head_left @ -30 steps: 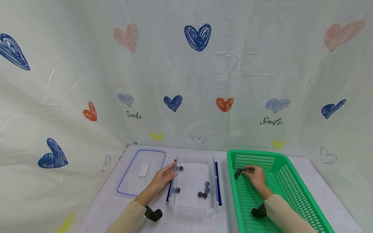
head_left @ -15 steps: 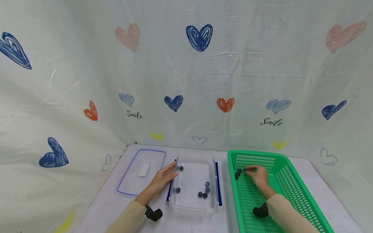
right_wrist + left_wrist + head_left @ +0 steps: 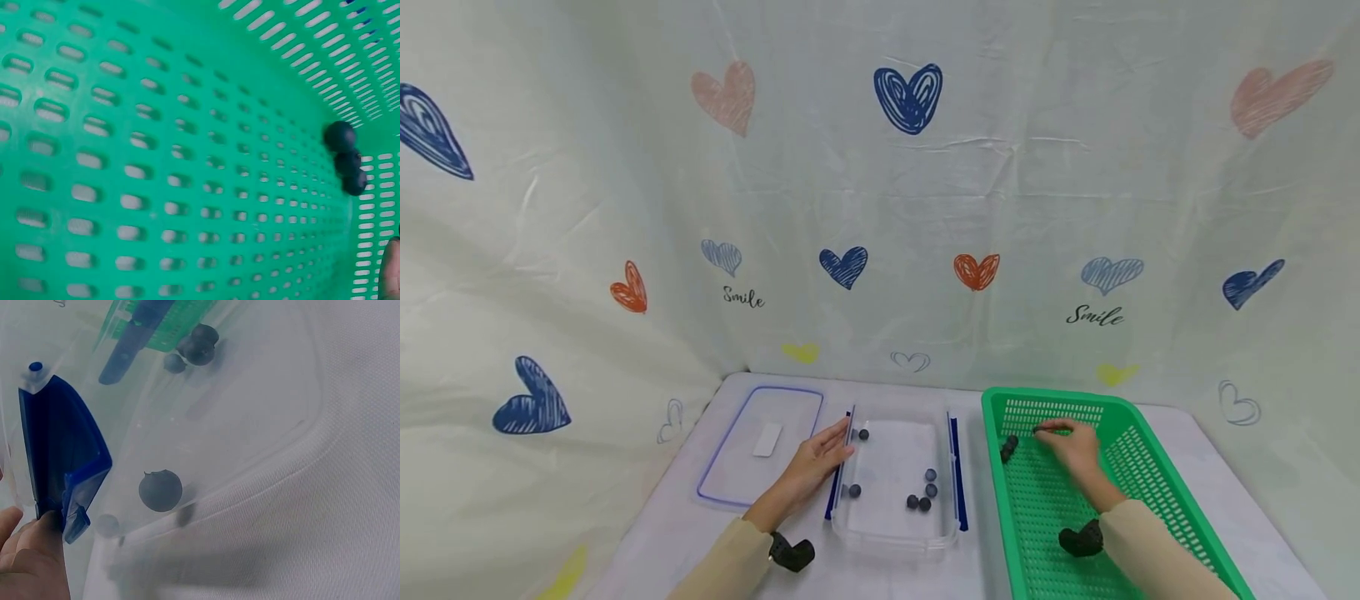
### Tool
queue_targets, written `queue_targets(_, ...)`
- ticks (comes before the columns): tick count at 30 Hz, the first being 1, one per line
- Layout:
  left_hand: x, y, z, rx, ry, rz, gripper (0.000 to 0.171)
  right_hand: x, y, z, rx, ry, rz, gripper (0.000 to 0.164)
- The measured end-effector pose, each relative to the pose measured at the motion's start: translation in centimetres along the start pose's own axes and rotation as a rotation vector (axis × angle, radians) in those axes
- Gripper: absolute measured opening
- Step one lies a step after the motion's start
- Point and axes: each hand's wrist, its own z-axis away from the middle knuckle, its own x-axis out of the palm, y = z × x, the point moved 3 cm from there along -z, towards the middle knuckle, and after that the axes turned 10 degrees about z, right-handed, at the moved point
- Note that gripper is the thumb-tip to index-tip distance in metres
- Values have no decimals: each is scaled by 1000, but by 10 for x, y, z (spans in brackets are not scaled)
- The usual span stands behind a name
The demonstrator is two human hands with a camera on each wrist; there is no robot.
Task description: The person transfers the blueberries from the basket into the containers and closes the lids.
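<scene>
My left hand (image 3: 812, 462) rests on the left side of a clear plastic container (image 3: 895, 542), its extended fingers at the rim. In the left wrist view those fingers touch a blue clip flap (image 3: 69, 450). Several blueberries (image 3: 931, 491) lie on the container's bottom, one standing out large (image 3: 160, 490) near its wall. Inside the green basket (image 3: 1006, 517), my right hand (image 3: 1075, 454) pinches a dark blueberry (image 3: 1038, 428) between thumb and fingertips. Beside it, more blueberries (image 3: 340, 135) sit clustered in the basket's far left corner. Only a bit of the right hand (image 3: 390, 269) shows in the right wrist view.
A clear lid with a blue seal (image 3: 718, 503) lies left of the container, with a small white rectangle (image 3: 767, 440) on it. Blue clip flaps (image 3: 958, 475) hang outward on the container's sides. A heart-printed curtain (image 3: 880, 192) stands behind the table.
My right hand has drawn slightly right, away from the cluster in the basket, with a blueberry at its fingertips. My left hand stays at the container's side.
</scene>
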Motion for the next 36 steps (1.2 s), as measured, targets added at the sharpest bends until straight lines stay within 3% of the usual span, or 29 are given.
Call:
queue_targets(7, 1, 0, -1, 22, -31, 68, 62, -13, 0, 0, 0, 16, -77, 21)
queue_targets(13, 2, 2, 2, 11, -15, 45, 62, -18, 5, -7, -42, -31, -122, 29)
queue_targets(23, 3, 2, 3, 8, -24, 49, 61, -39, -40, 13, -38, -111, -151, 40)
queue_targets(36, 2, 2, 2, -3, -14, -6, 59, -29, -68, 14, -80, -203, -239, 44)
